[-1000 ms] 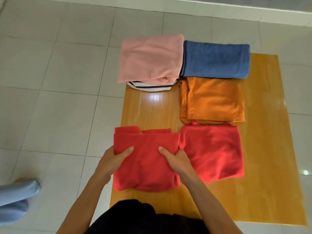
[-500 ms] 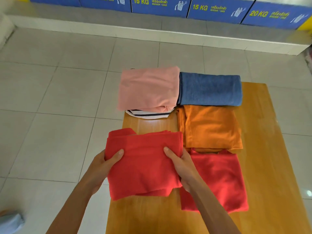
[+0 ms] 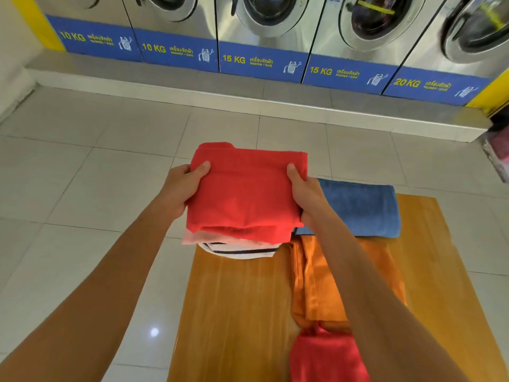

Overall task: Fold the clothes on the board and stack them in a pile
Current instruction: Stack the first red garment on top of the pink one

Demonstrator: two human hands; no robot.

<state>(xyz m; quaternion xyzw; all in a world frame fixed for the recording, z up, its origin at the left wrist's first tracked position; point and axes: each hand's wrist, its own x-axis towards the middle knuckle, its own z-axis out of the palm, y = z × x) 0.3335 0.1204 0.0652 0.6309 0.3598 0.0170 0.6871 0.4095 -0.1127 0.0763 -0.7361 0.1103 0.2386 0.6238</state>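
Observation:
Both hands carry a folded red garment (image 3: 245, 194) over the far left corner of the wooden board (image 3: 234, 312). My left hand (image 3: 181, 188) grips its left edge, thumb on top. My right hand (image 3: 305, 194) grips its right edge the same way. Beneath it, edges of a folded pink garment (image 3: 192, 237) and a white striped garment (image 3: 239, 252) show; whether the red one touches them I cannot tell. A folded blue garment (image 3: 360, 208) lies to the right, a folded orange garment (image 3: 316, 285) nearer me, and another red garment (image 3: 327, 357) at the bottom.
The board lies on a pale tiled floor (image 3: 82, 188). A row of front-loading washing machines (image 3: 264, 31) with blue weight labels stands on a raised step (image 3: 248, 97) at the back. Something pink and dark (image 3: 498, 150) sits at the right edge.
Both hands lifted the folded red garment from the near part of the board and carried it away from me, over the pink and striped pile. The view tilted up to show the machines.

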